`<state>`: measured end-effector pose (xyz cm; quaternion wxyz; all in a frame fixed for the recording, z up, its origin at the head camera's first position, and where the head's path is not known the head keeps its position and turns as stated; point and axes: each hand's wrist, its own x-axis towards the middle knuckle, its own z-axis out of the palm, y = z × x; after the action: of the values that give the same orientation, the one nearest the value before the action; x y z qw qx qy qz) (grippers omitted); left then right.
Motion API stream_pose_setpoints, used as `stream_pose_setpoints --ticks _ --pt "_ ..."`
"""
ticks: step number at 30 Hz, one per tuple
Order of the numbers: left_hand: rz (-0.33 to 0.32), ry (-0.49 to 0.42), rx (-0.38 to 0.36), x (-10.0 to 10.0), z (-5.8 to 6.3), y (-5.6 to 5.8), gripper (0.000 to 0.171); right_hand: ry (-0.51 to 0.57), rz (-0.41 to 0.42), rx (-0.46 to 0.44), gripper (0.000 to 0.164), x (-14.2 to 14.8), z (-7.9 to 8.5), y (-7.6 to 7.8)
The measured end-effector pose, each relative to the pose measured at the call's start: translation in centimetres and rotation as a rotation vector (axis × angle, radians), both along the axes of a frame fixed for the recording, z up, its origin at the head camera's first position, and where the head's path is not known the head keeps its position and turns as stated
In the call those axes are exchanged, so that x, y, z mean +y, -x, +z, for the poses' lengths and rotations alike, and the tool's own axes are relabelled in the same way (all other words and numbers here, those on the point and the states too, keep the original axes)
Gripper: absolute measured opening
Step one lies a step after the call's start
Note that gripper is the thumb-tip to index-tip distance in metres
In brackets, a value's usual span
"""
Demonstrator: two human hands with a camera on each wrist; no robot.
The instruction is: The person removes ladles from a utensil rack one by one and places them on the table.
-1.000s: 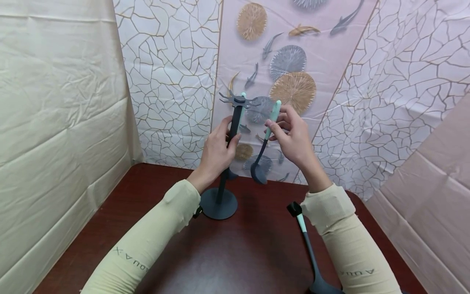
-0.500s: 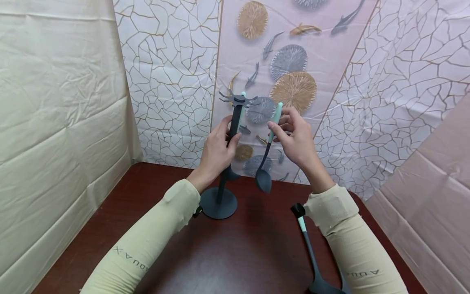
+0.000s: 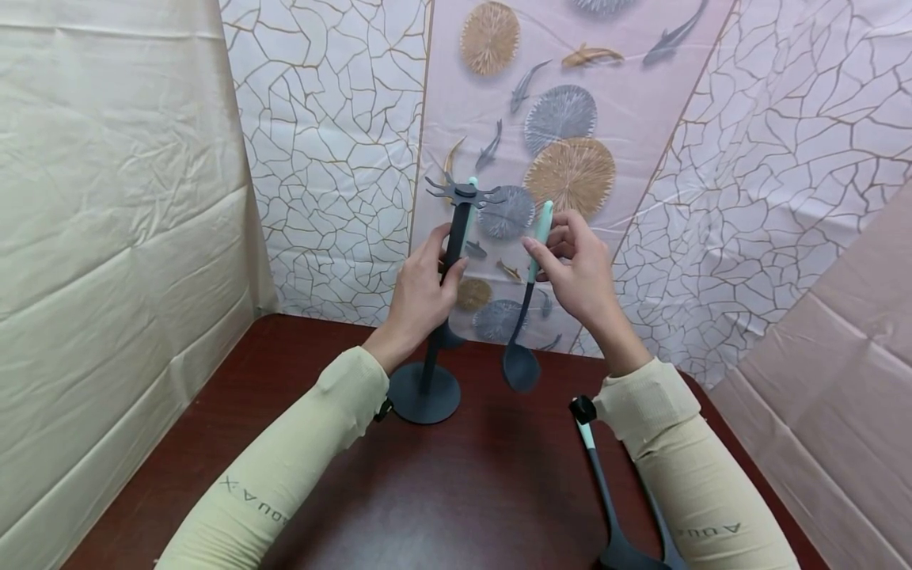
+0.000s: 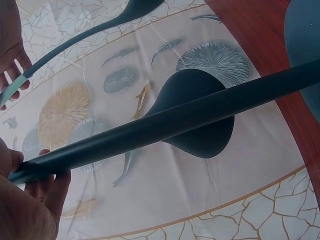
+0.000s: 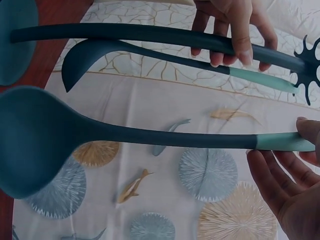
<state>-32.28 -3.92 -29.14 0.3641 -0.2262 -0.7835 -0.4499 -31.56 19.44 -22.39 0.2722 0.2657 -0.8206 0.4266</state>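
My left hand (image 3: 419,289) grips the upright pole of a dark utensil stand (image 3: 425,400), below its ring of curved hooks. To the right of the stand, my right hand (image 3: 583,273) pinches the mint-green handle of a dark ladle (image 3: 522,369) between thumb and fingers. The ladle hangs bowl down, apart from the stand. In the right wrist view, a second utensil (image 5: 82,59) with a mint handle and a rounded dark head hangs from the hooks. The pole partly covers that rounded head (image 4: 200,135) in the left wrist view.
Two more dark utensils lie at the table's right front: one with a mint handle (image 3: 586,435), and another (image 3: 659,518) partly hidden by my right sleeve. A patterned cloth (image 3: 335,158) hangs behind the dark red table (image 3: 427,491).
My right hand has drawn the ladle a little right and down, away from the stand, and its bowl has turned. The left hand keeps its place on the pole.
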Motion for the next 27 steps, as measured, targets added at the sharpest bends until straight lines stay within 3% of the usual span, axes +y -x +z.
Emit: stream_pose_setpoints --ticks 20,27 --pt "0.008 0.009 -0.002 -0.1 0.0 0.0 0.049 0.016 -0.063 0.036 0.036 1.3 -1.6 0.8" --pt "0.005 0.010 -0.006 -0.2 -0.1 0.0 0.049 -0.024 -0.091 0.031 0.035 1.6 -2.0 1.1"
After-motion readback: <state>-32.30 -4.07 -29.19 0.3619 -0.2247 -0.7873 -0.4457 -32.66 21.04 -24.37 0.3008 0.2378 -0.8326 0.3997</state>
